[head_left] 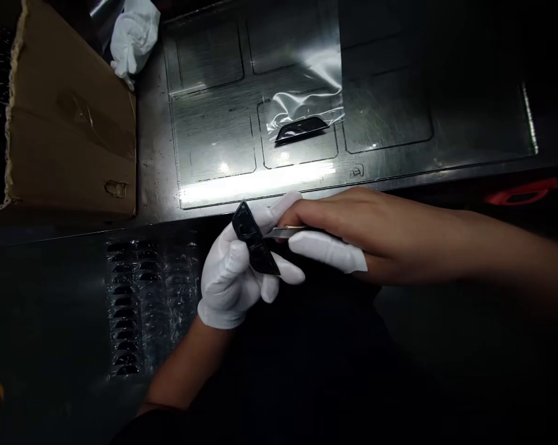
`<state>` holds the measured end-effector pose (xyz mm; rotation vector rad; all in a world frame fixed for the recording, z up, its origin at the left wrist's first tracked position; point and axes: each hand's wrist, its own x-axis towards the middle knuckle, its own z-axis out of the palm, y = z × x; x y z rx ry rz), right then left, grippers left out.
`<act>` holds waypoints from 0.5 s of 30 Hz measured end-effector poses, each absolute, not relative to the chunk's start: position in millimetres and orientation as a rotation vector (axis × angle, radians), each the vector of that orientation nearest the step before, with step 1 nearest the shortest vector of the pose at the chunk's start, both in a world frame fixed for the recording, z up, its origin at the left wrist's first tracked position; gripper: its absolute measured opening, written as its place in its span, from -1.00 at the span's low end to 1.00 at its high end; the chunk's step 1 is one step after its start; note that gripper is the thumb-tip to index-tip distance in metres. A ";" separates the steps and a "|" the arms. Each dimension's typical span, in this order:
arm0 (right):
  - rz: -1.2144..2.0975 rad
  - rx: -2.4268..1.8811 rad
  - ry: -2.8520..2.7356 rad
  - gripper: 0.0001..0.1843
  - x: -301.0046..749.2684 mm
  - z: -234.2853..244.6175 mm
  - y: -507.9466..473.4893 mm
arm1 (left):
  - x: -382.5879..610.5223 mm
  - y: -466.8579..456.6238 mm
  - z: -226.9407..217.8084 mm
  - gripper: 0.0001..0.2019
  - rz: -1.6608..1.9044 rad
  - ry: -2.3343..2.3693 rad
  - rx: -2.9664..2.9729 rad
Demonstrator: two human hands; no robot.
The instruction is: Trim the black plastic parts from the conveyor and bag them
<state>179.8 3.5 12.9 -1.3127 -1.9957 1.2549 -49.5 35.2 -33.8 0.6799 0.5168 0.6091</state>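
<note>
My left hand point(230, 278), in a white glove, is closed around a small black plastic part point(253, 244) held upright in front of the metal bench. My right hand point(338, 228), bare except for a white cover on the thumb, pinches a thin metal blade point(283, 233) whose tip touches the black part's edge. Both hands meet just below the bench's front edge.
A metal bench top point(214, 142) with stamped rectangles carries a clear plastic bag point(306, 105) holding another black part point(301, 128). A brown cardboard box point(70, 123) stands at left, a crumpled white glove point(133, 34) behind it. A red item point(519, 194) lies at right. Vent slots point(125, 309) sit below left.
</note>
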 end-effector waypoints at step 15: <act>1.199 -1.556 -2.017 -0.27 173.2 13.1 -17.5 | -47.0 36.0 -35.0 -0.58 0.559 0.502 0.778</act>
